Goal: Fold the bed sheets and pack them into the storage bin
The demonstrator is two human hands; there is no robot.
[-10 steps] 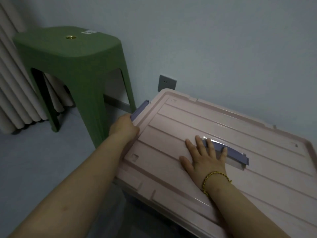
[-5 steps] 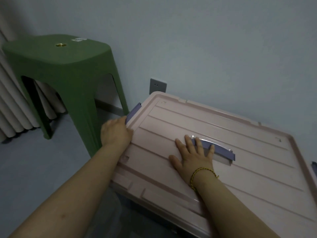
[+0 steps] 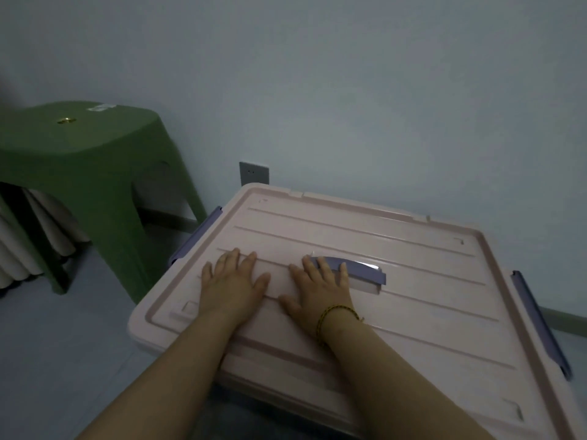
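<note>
A pink lid (image 3: pixel 413 268) covers the storage bin and fills the lower right of the head view. It has a purple handle (image 3: pixel 362 272) in its middle and purple side latches, one on the left (image 3: pixel 198 235) and one on the right (image 3: pixel 540 325). My left hand (image 3: pixel 233 282) lies flat on the lid, fingers spread. Just to its right, my right hand (image 3: pixel 320 290), with a braided bracelet at the wrist, also lies flat, its fingertips over the handle's left end. No bed sheets show; the bin's inside is hidden.
A green plastic stool (image 3: pixel 85 173) stands to the left of the bin against the wall. A grey wall socket (image 3: pixel 254 172) sits just behind the bin's far left corner. Pale curtain folds (image 3: pixel 19 249) hang at the far left. The floor is grey.
My left hand left the lid's left edge near the latch and now lies flat on top beside my right hand. The view shifted, so the bin sits lower and more centred.
</note>
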